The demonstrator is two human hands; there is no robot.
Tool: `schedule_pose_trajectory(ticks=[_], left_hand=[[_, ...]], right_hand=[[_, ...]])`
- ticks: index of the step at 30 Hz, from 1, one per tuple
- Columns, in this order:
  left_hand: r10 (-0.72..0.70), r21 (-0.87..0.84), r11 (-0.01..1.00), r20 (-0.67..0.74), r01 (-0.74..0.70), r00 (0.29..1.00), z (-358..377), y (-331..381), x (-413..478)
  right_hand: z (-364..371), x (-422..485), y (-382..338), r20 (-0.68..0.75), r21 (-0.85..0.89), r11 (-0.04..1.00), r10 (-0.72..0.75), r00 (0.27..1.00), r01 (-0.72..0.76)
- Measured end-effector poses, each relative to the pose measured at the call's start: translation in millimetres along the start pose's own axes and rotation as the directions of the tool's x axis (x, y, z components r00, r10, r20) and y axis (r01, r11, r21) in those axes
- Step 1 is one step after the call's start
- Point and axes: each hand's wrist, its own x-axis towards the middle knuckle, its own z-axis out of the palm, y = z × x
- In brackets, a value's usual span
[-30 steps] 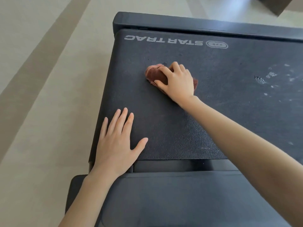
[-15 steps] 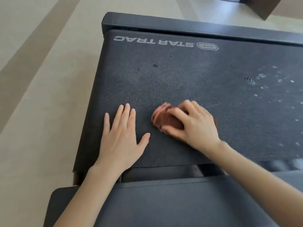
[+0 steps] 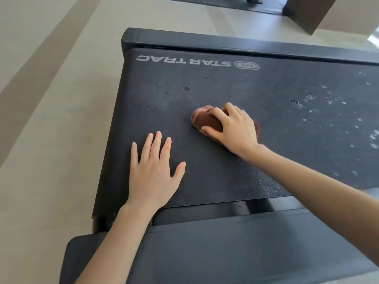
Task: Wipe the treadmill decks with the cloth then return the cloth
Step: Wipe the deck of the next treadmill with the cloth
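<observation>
You're mid-wipe: your right hand [image 3: 231,128] grips the brown cloth [image 3: 206,119] on the treadmill deck [image 3: 225,89], your left hand [image 3: 153,171] lies flat. Next, sweep toward the white specks [image 3: 328,111] on the right.

A pale beige floor [image 3: 51,160] fills the left side, crossed diagonally by a broad, darker tan stripe [image 3: 30,97]. At the top edge lies a dark mat [image 3: 225,4], with a brown slanted panel [image 3: 307,13] just beside it. Soft light glares off the floor there.
</observation>
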Motion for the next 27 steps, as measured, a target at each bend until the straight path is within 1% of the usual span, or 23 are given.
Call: schedule_pose_trajectory(ticks=[3,6,8,11,13,18,20,23,25,27], left_hand=[[-0.010,0.022,1.000,0.021,0.009,1.000,0,3,1],[-0.033,-0.008,0.999,0.051,0.034,0.998,-1,13,7],[-0.019,-0.024,1.000,0.060,0.021,0.998,1,26,17],[0.017,0.008,1.000,0.063,-0.017,0.998,11,48,27],[0.023,0.045,0.999,0.044,-0.025,0.999,16,53,26],[0.057,0.000,0.998,-0.056,-0.057,0.997,21,48,23],[0.063,0.002,0.998,-0.067,-0.063,0.996,21,49,23],[0.065,0.021,0.998,-0.061,-0.064,0.996,23,48,22],[0.064,0.035,0.997,-0.049,-0.062,0.997,22,48,22],[0.053,0.043,0.998,-0.019,-0.052,0.998,21,48,22]], right_hand=[[-29,-73,-8,-0.022,0.067,0.990,-0.123,0.992,0.124],[-46,-127,-8,-0.035,0.062,0.981,-0.181,0.983,0.183],[-45,-133,-4,-0.036,0.045,0.981,-0.187,0.982,0.188],[-34,-109,4,-0.070,0.037,0.990,-0.133,0.989,0.136],[-22,-83,15,-0.087,0.000,0.997,-0.078,0.993,0.078],[9,1,65,-0.084,-0.116,0.993,0.024,0.996,-0.034],[17,27,81,-0.061,-0.154,0.982,0.102,0.993,-0.111],[23,40,84,-0.050,-0.174,0.961,0.211,0.976,-0.217],[19,34,79,-0.055,-0.153,0.959,0.234,0.971,-0.240],[10,16,72,-0.045,-0.124,0.966,0.221,0.974,-0.225]])
